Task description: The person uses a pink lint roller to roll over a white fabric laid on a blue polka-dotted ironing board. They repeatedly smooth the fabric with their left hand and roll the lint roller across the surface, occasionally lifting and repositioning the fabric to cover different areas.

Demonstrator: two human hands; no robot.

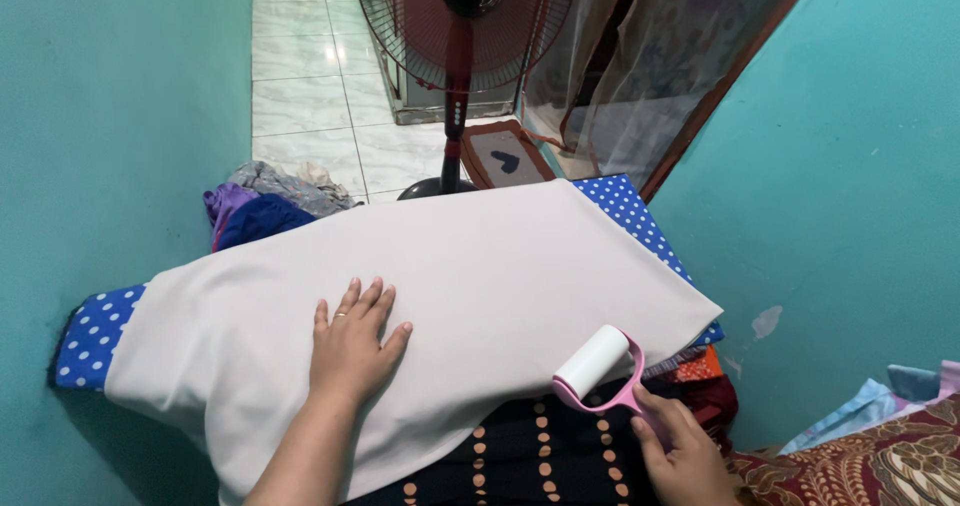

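Note:
A pale lilac-white cloth lies spread over a board covered in blue fabric with white dots. My left hand rests flat on the cloth, fingers apart, a ring on one finger. My right hand grips the pink handle of a lint roller near the cloth's lower right edge; its white roll touches or hovers just over the cloth.
A red standing fan stands on the tiled floor beyond the board. A pile of clothes sits at the far left. Teal walls close in on both sides. Dark dotted fabric and patterned cloths lie near me.

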